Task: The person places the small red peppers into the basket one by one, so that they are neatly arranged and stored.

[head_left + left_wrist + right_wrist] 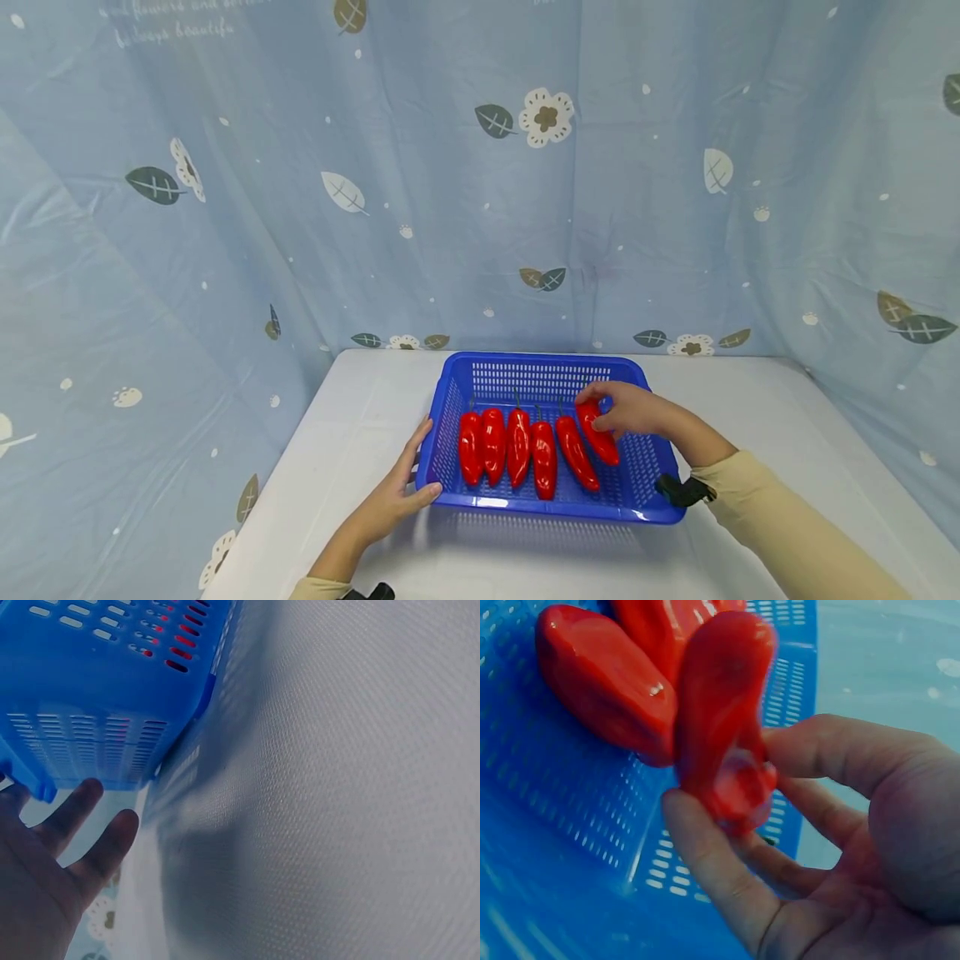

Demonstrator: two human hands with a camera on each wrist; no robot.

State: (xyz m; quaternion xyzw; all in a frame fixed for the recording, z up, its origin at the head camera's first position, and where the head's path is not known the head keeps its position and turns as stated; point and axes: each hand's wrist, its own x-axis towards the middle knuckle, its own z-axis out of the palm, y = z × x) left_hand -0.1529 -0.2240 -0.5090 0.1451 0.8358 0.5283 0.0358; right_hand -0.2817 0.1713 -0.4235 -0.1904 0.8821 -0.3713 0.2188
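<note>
A blue plastic basket point(540, 358) with slotted walls holds several shiny red chili peppers point(517, 446), lying side by side with their green stems toward the back wall. Inside its right part, my right hand point(637, 408) pinches the rightmost red chili pepper point(600, 442) between thumb and fingers near the stem end. The right wrist view shows this pepper point(724, 697) close up, with fingertips on both its sides. My left hand point(390, 500) rests at the basket's left side, thumb at the front corner. In the left wrist view its fingers point(105, 851) are spread and mostly straight beside the basket wall.
The basket stands on a white table point(345, 417), toward its back edge. Behind and on both sides hangs a light blue curtain point(450, 208) with leaf and flower prints. A dark band point(684, 490) sits at my right wrist.
</note>
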